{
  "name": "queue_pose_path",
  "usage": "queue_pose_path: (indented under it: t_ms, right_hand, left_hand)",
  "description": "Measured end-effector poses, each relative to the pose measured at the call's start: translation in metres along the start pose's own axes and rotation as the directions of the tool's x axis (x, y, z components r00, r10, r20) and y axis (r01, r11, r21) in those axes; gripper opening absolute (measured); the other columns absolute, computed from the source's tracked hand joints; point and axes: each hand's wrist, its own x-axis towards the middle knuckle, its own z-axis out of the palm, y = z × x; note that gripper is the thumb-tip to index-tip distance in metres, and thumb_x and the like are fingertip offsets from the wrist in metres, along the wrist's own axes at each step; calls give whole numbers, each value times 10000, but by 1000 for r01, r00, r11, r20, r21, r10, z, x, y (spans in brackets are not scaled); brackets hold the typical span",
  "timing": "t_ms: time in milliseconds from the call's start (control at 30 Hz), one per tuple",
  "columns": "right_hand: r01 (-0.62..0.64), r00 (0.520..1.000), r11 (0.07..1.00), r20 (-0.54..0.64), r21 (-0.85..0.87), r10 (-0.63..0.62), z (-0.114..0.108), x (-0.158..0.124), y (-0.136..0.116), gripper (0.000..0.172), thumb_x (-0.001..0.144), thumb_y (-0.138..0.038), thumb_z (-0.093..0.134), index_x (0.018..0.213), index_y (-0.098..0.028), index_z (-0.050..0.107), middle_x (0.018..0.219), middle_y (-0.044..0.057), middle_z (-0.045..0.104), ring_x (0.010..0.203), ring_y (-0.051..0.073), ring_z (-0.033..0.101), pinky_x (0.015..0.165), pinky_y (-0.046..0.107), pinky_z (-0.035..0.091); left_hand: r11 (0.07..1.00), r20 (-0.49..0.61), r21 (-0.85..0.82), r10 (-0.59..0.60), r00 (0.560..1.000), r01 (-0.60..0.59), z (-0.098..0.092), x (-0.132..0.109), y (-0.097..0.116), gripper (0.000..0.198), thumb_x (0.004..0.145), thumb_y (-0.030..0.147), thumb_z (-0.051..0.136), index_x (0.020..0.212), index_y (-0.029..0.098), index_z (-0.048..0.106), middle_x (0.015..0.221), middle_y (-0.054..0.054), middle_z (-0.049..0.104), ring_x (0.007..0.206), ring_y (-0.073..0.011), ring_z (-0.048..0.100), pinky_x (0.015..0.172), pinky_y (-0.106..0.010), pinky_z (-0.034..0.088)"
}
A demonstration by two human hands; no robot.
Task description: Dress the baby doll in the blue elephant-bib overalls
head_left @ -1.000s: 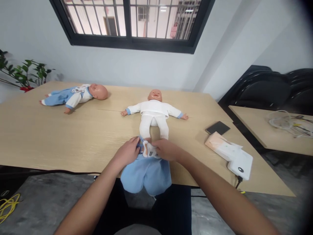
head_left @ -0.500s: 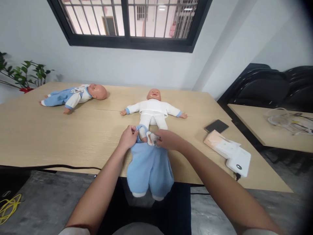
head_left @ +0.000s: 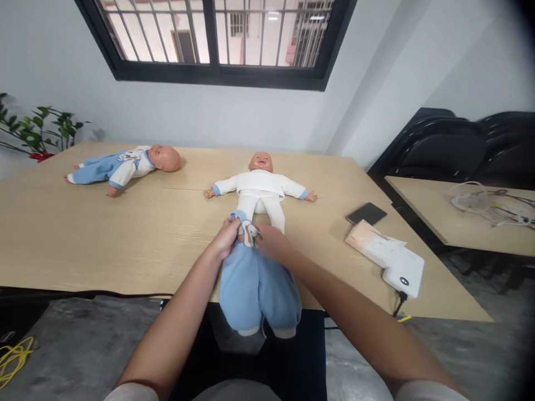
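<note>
A baby doll in white clothes lies face up in the middle of the wooden table, arms spread. Light blue baby overalls hang from its lower legs over the table's front edge. My left hand and my right hand both pinch the top edge of the overalls at the doll's legs, close together, fingers closed on the cloth. The doll's feet are hidden inside the garment.
A second doll in blue and white lies at the back left. A dark phone, a paper pack and a white device sit at the right. A plant stands far left. Black chairs and another table lie to the right.
Both hands have drawn the overalls' top edge away from me, up the doll's legs. More of the garment now hangs stretched out below the table edge.
</note>
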Motion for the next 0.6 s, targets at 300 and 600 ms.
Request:
queue_pose_path:
  t_ms: [300, 600]
  right_hand:
    - [-124, 965, 970, -253, -210, 68, 7, 3, -6, 221, 1044, -211, 406, 1115, -209, 615, 1120, 102, 691, 983, 216, 660, 748, 289, 455]
    - [-148, 948, 969, -309, -197, 81, 9, 22, -19, 219, 1001, -224, 457, 1155, -196, 610, 1146, 91, 687, 985, 215, 627, 723, 295, 433]
  left_hand:
    - [986, 153, 163, -56, 987, 31, -13, -14, 24, 387, 866, 465, 685, 1140, 195, 726, 1183, -116, 775, 1129, -306, 707, 985, -407, 549]
    - [932, -12, 355, 78, 997, -69, -36, -10, 2, 431, 946, 591, 568, 987, 183, 701, 947, -91, 767, 898, -271, 692, 830, -374, 533]
